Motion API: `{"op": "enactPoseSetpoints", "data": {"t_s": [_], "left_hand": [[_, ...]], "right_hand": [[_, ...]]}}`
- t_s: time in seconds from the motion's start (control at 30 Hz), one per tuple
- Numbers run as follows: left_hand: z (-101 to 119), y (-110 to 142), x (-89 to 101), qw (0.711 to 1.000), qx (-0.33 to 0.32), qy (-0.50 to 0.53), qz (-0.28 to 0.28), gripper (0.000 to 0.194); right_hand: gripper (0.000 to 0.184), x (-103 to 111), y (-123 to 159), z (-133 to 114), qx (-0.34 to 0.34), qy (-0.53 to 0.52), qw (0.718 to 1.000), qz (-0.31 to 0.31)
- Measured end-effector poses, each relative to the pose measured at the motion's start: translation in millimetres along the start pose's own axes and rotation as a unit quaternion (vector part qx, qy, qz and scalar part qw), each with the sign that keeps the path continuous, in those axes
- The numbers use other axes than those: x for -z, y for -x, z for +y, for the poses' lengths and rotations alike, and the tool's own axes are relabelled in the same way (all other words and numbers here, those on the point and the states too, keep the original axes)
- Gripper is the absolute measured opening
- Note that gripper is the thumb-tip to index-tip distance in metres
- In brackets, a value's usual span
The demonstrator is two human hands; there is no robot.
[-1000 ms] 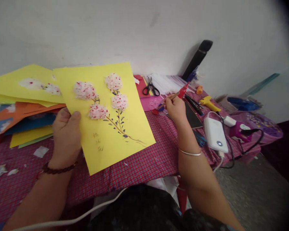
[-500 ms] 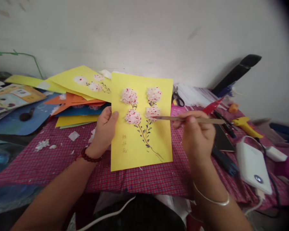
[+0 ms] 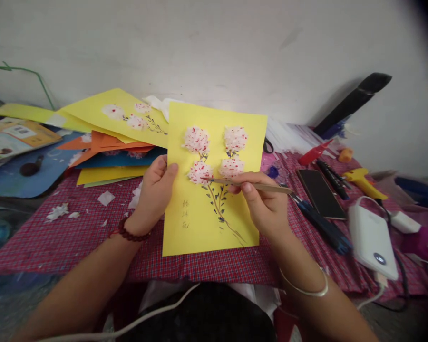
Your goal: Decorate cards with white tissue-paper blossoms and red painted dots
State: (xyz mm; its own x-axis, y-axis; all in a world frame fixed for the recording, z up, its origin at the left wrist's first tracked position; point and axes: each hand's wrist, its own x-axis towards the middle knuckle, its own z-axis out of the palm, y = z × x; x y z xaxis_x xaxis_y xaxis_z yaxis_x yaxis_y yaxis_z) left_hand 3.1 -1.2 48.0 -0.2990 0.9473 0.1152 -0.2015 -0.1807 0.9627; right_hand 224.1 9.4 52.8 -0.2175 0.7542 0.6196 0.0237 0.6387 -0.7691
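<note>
My left hand (image 3: 159,183) is closed on the left edge of a yellow card (image 3: 196,237), thumb on the front. The card is held up, facing me. Puffy white flower heads (image 3: 235,138) flecked with red are on it, above drawn brown stems with dark leaves and some handwriting. In my right hand (image 3: 266,202) is a slim pair of brownish tweezers (image 3: 271,188), pinched between thumb and fingers. Their dark tip is at the lower left flower head (image 3: 200,172); whether it touches I cannot tell.
Another yellow flower card (image 3: 92,111) and orange paper (image 3: 103,142) lie stacked at left. White scraps (image 3: 106,198) dot the checked cloth (image 3: 89,237). On the right are a phone (image 3: 321,194), a red tube (image 3: 314,153), a yellow glue gun (image 3: 364,183) and a white power bank (image 3: 373,242).
My right hand has moved left, taking the tweezers' tip from the lower right flower head to the lower left one. The card sits slightly further right in view.
</note>
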Motion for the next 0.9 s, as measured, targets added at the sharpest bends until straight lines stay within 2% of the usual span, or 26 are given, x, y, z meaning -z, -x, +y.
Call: {"op": "enactPoseSetpoints", "data": {"t_s": [0.13, 0.2, 0.43, 0.6, 0.67, 0.8, 0.9], "left_hand": [[1.4, 0.4, -0.2, 1.000, -0.009, 0.010, 0.001, 0.017], [1.1, 0.2, 0.0, 1.000, -0.012, 0.016, 0.000, 0.019], [-1.1, 0.4, 0.2, 0.998, -0.049, 0.029, -0.016, 0.016], [-2.5, 0.2, 0.5, 0.998, -0.050, 0.039, -0.016, 0.017], [-2.6, 0.1, 0.3, 0.998, -0.053, 0.034, -0.018, 0.018], [-0.3, 0.7, -1.0, 0.998, -0.047, 0.029, -0.010, 0.019], [1.3, 1.8, -1.4, 0.999, -0.034, 0.033, -0.005, 0.019]], "right_hand": [[0.016, 1.6, -2.5, -2.8, 0.008, -0.007, 0.996, 0.086], [0.015, 2.8, -4.0, -3.0, 0.015, -0.006, 0.994, 0.107], [0.016, 3.3, -4.5, -0.1, 0.028, 0.014, 0.999, 0.045], [0.017, 5.6, -4.8, -1.2, 0.030, -0.028, 0.993, 0.108], [0.017, 5.6, -4.6, -1.0, 0.022, -0.028, 0.995, 0.095], [0.016, 4.7, -3.7, -1.2, 0.021, -0.003, 0.999, 0.030], [0.017, 6.1, -4.3, -2.0, 0.031, -0.011, 0.997, 0.065]]}}
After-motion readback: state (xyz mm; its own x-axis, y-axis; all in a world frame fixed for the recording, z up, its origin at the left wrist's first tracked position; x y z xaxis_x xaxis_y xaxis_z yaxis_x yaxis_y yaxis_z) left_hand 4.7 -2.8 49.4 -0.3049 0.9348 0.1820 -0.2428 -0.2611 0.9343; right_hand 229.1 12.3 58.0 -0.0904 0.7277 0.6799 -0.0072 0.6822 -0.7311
